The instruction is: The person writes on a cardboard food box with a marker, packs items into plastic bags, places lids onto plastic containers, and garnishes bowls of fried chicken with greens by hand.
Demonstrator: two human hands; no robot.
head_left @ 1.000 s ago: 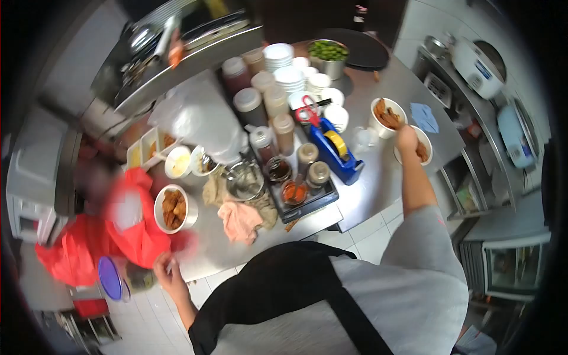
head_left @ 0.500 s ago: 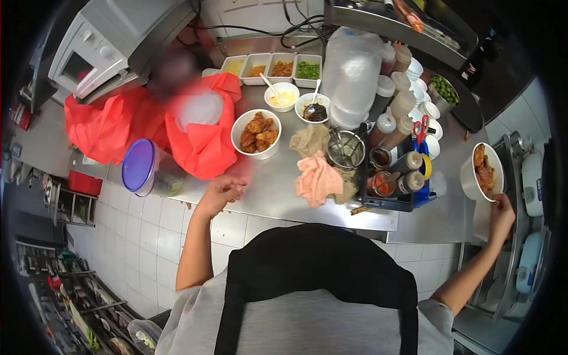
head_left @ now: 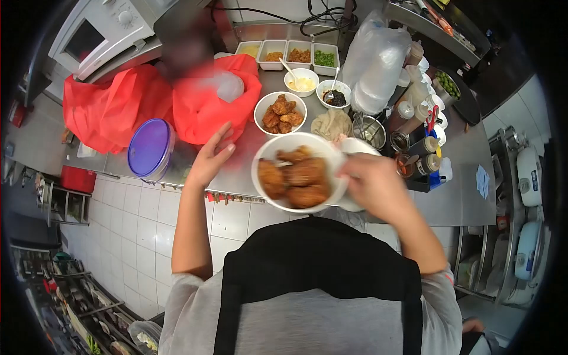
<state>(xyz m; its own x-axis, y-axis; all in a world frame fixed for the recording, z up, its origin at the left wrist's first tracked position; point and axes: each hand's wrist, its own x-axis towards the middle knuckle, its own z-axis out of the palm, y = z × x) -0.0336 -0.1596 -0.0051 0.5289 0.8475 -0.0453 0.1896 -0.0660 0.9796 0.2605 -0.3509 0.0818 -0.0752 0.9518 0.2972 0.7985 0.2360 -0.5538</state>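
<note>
My right hand [head_left: 373, 184] grips the rim of a white bowl of fried chicken [head_left: 300, 177], slightly blurred, held up in front of my apron. Behind that bowl and partly under my fingers is a second white bowl [head_left: 358, 147], mostly hidden. My left hand [head_left: 211, 158] is empty, fingers spread, beside the red bag [head_left: 219, 112] and left of the held bowl. Another white bowl of fried chicken [head_left: 280, 113] stands on the steel counter, just behind the held one.
A purple-lidded tub [head_left: 149, 149] stands at the counter's left edge. Topping trays [head_left: 300, 54], small bowls with spoons [head_left: 302, 82], a beige cloth [head_left: 331, 125], sauce bottles [head_left: 403, 113] and plastic-wrapped containers [head_left: 378, 65] stand behind and right. Part of a person [head_left: 473, 326] shows lower right.
My right hand has brought the bowl of chicken from the far right to the middle. My left hand has risen slightly, and its fingers have spread.
</note>
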